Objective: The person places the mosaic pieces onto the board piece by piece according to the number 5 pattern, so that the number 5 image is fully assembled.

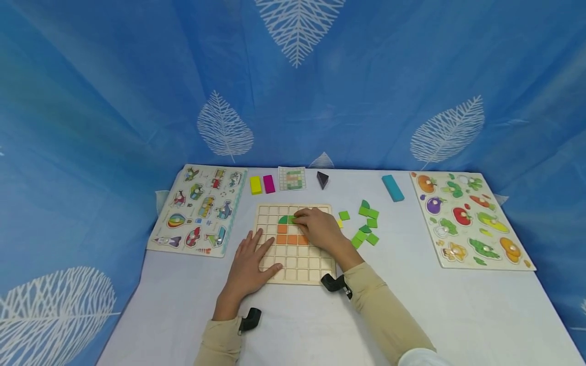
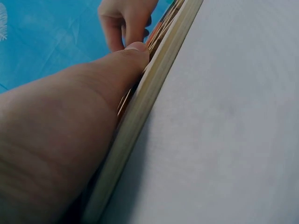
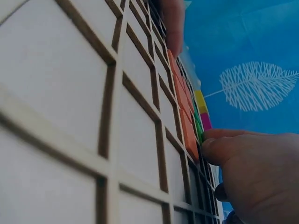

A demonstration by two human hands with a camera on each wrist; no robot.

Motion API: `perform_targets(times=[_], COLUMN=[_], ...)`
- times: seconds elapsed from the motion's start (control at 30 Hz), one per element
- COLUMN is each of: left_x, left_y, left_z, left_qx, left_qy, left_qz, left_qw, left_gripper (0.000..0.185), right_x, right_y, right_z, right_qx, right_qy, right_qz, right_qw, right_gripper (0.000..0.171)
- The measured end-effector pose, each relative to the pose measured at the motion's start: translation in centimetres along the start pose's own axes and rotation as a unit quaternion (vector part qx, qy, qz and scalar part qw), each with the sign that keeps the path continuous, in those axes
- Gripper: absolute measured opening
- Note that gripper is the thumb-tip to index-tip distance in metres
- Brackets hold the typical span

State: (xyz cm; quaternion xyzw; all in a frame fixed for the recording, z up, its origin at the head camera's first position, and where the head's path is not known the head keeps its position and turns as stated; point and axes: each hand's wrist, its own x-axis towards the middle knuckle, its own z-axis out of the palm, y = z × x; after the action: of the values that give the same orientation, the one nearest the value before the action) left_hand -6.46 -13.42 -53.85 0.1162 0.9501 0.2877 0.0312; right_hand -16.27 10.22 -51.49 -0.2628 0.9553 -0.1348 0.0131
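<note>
A wooden grid board [image 1: 295, 264] lies in the middle of the white table. My left hand [image 1: 251, 260] rests flat on its lower left part, fingers spread; the left wrist view shows the thumb [image 2: 135, 51] against the board's edge [image 2: 154, 84]. My right hand [image 1: 305, 220] reaches over the board's upper middle and pinches a green tile [image 1: 291, 219] beside a green quarter-round piece [image 1: 283, 219]. Orange tiles [image 1: 287, 239] fill cells just below. In the right wrist view the right hand's fingers [image 3: 224, 140] close on the green tile [image 3: 198, 127] past the orange row [image 3: 187, 123].
Loose green pieces [image 1: 366, 226] lie right of the board. Behind it are a pattern card [image 1: 292, 178], a yellow block [image 1: 255, 185], a magenta block [image 1: 268, 183], a dark wedge [image 1: 322, 179] and a teal block [image 1: 392, 187]. Peg puzzles lie far left [image 1: 197, 209] and far right [image 1: 469, 218].
</note>
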Motion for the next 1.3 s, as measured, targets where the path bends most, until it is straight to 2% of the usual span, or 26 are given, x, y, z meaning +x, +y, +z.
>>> perform_targets(times=[0.1,0.2,0.33,0.47,0.57,0.67,0.8,0.97,1.13,1.3], left_x=[0.0,0.0,0.0,0.1,0.2,0.2,0.3,0.3,0.3,0.2], left_y=[0.1,0.3,0.3,0.2,0.3,0.3,0.4,0.5,0.5,0.7], left_z=[0.0,0.0,0.0,0.0,0.2,0.4,0.4,0.4,0.3,-0.2], left_qx=[-0.001,-0.004,-0.012,-0.011,-0.009,-0.012,-0.015,-0.014,-0.018,-0.017], left_qy=[-0.002,-0.004,-0.003,-0.004,0.001,0.004,0.004,-0.001,-0.005,-0.007], left_qz=[-0.003,-0.01,-0.017,-0.016,-0.011,-0.007,-0.007,-0.006,-0.01,-0.009], left_qw=[1.0,0.9999,0.9998,0.9998,0.9999,0.9999,0.9999,0.9999,0.9998,0.9998], left_gripper=[0.076,0.076,0.077,0.077,0.076,0.076,0.077,0.078,0.078,0.077], right_x=[-1.0,-2.9,-6.8,-10.9,-13.1,-14.7,-15.7,-16.0,-15.7,-14.8], right_y=[0.6,1.7,3.4,4.9,5.7,6.0,5.8,5.1,4.7,4.4], right_z=[-0.2,-0.3,-0.3,-0.4,-0.7,-0.6,-0.1,0.5,0.6,0.3], right_qx=[0.009,0.036,0.073,0.069,0.054,0.036,0.029,0.037,0.034,0.063], right_qy=[0.025,0.071,0.14,0.189,0.211,0.204,0.179,0.178,0.175,0.179], right_qz=[0.003,0.025,0.069,0.1,0.112,0.116,0.118,0.129,0.133,0.133], right_qw=[1.0,0.997,0.985,0.974,0.97,0.971,0.976,0.975,0.975,0.973], right_gripper=[0.024,0.022,0.02,0.02,0.021,0.025,0.029,0.023,0.019,0.019])
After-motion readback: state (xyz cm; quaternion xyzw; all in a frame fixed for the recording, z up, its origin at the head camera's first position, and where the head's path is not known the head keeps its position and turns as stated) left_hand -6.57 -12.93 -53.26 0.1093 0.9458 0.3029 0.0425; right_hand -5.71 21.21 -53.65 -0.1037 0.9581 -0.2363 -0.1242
